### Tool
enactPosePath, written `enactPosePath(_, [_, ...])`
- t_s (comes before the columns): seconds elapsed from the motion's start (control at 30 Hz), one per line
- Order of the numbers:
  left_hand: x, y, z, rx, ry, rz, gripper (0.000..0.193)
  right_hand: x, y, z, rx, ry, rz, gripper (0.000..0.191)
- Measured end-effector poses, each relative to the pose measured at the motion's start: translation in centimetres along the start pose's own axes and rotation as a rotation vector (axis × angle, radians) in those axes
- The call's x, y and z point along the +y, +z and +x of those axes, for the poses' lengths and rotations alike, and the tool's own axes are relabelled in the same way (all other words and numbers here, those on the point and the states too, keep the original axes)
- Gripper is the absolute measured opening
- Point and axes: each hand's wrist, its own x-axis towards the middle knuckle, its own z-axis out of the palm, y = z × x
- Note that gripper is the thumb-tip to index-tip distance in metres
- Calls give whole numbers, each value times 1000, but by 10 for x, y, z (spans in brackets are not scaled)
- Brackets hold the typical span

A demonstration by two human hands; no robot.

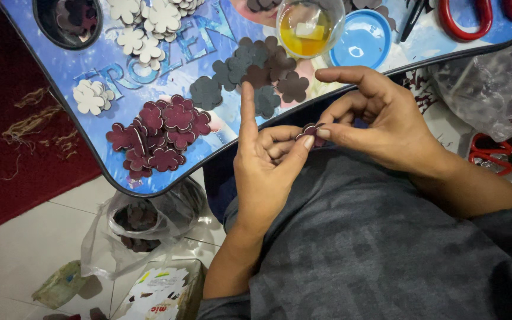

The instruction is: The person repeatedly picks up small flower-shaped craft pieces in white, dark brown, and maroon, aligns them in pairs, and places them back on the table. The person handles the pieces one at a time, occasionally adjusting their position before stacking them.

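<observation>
Both my hands meet over my lap, just in front of a small blue lap table (99, 151). My left hand (268, 160) and my right hand (374, 118) pinch one small maroon flower-shaped cutout (310, 128) between thumbs and fingertips. My left index finger points straight up. On the table lie a heap of maroon flower cutouts (161, 133), a spread of grey flower cutouts (250, 71) and white flower cutouts (143, 29).
A clear cup of yellow glue (308, 26) and a blue lid (360, 38) stand at the table's far side. Red-handled scissors (466, 21) lie top right; another red pair (493, 153) lies at right. A plastic bag of cutouts (140, 222) sits on the tiled floor.
</observation>
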Motion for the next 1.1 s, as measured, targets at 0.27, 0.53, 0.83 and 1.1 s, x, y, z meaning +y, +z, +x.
enactPosePath(0.27, [3, -1, 2, 8, -38, 160, 103, 1, -1, 3, -23, -37, 7, 66])
enactPosePath(0.53, [-8, -9, 2, -52, 12, -19, 83, 3, -3, 4, -23, -11, 21, 67])
enactPosePath(0.83, [-7, -5, 3, -49, -4, 49, 92, 1, -1, 3, -34, 23, 71, 68])
enactPosePath(1.1, [-8, -6, 5, 25, 42, 120, 92, -2, -3, 4, -47, 18, 43, 72])
